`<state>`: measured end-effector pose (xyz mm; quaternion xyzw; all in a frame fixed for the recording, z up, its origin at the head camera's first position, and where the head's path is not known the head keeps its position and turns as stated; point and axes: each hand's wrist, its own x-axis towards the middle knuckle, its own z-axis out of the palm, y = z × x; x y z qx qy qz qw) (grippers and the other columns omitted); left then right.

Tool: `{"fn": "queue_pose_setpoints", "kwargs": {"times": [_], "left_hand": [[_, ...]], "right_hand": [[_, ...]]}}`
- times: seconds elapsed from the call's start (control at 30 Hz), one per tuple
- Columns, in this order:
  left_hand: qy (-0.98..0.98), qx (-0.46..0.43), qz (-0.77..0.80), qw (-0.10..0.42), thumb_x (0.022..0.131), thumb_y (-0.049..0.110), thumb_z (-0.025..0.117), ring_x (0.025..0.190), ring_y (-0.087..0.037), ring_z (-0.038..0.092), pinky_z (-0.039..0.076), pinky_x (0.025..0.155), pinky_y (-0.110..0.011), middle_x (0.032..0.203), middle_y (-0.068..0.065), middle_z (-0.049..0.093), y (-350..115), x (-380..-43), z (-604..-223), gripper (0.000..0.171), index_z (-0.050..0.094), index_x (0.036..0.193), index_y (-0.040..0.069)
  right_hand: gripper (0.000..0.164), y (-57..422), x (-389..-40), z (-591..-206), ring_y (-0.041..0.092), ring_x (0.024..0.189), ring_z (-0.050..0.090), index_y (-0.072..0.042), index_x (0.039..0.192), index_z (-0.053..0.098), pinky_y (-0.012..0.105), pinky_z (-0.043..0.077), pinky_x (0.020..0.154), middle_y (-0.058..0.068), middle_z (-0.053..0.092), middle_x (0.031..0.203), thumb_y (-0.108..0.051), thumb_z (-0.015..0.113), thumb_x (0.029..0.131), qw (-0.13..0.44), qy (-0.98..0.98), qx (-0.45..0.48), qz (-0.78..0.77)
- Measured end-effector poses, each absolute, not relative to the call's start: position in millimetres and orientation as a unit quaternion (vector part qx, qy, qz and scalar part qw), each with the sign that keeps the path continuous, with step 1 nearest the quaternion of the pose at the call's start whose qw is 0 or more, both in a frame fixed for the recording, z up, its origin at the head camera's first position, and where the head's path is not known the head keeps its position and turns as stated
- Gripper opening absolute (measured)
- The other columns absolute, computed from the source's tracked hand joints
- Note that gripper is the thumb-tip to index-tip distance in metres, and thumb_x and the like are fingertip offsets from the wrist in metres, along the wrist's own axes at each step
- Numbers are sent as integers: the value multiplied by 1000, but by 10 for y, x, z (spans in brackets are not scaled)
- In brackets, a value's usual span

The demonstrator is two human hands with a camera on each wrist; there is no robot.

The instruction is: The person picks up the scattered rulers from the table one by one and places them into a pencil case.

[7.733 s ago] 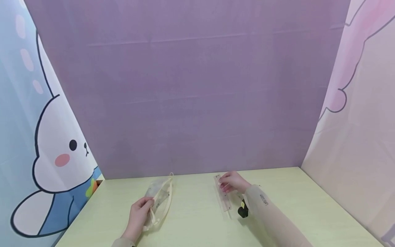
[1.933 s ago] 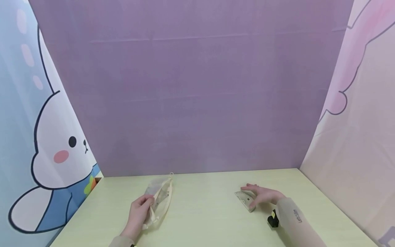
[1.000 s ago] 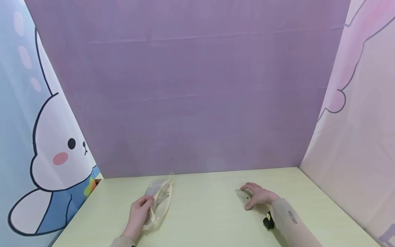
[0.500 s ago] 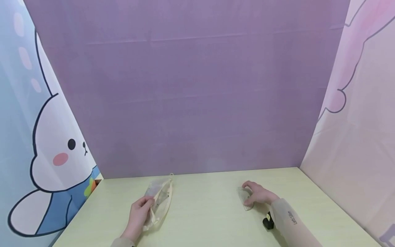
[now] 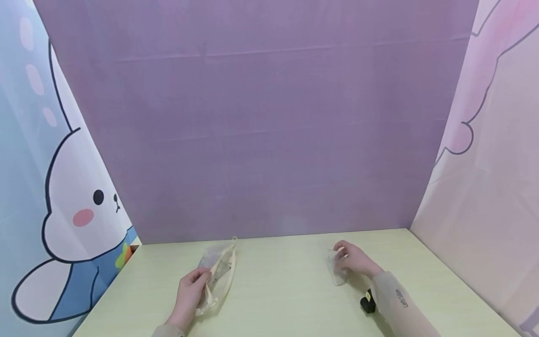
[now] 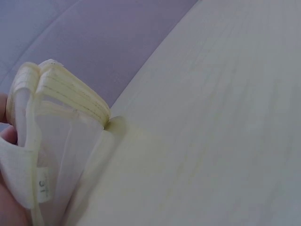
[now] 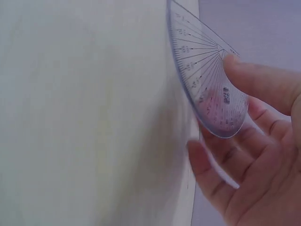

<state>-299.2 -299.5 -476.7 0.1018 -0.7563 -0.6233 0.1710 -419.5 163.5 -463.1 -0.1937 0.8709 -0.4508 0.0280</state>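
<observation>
My left hand (image 5: 188,296) pinches the near edge of a translucent pouch (image 5: 216,255) with pale yellow zipper edging, at the left of the table. The zipper edges stand apart, with a small loop at the far end. In the left wrist view, the pouch (image 6: 56,136) shows a small printed tag near its lower part. Over the table's right side, my right hand (image 5: 357,260) holds a clear protractor (image 5: 335,276) just above the surface. In the right wrist view, the thumb presses on the protractor (image 7: 197,61) from one side, with fingers behind it.
A pale yellow-green table (image 5: 278,290) spreads between the hands. The purple backdrop (image 5: 269,140) rises at its far edge. Cartoon-printed curtains hang at left and right. A small black device (image 5: 367,303) sits on the right wrist.
Earlier, my right hand was at a clear ruler, which is no longer seen. It then reached the protractor lying on the table and has lifted it. The left hand stays on the pouch.
</observation>
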Motion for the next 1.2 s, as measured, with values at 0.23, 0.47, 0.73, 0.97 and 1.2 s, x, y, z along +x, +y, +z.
{"fn": "queue_pose_setpoints", "kwargs": {"times": [0.23,0.47,0.73,0.97,1.2], "left_hand": [[-753,104,-627,172,89,11,64,79,-10,52,46,68,-19,91,-3,65,-2993,-2981,-4759,24,66,107,-5],[-754,102,-626,171,88,11,64,80,-11,52,46,68,-19,92,-4,65,-2980,-2982,-4760,24,66,106,-6],[-753,102,-627,169,89,11,64,81,-11,52,46,70,-20,93,-5,65,-2961,-2971,-4765,24,66,106,-6],[-752,100,-629,170,89,12,64,83,-12,52,46,70,-20,95,-5,66,-2967,-2979,-4760,24,66,107,-6],[-751,101,-630,169,89,12,64,82,-11,52,46,69,-20,93,-5,66,-2977,-2981,-4763,24,66,106,-5]], "right_hand": [[31,1594,-4187,-4515,20,63,57,6,113,52,37,51,53,11,61,81,2,64,85,24,863,-162,-479],[38,1644,-4233,-4474,20,70,59,9,122,50,37,53,59,10,63,87,-7,63,90,33,823,-110,-557],[46,1706,-4306,-4426,18,73,58,10,129,46,31,53,62,15,64,96,-13,62,93,48,773,-98,-625],[48,1667,-4321,-4290,15,73,56,12,130,43,27,51,62,12,63,97,-12,62,93,65,747,-109,-653],[46,1574,-4310,-4180,13,73,57,12,130,42,26,51,62,7,61,95,-10,60,94,78,724,-115,-676]]}}
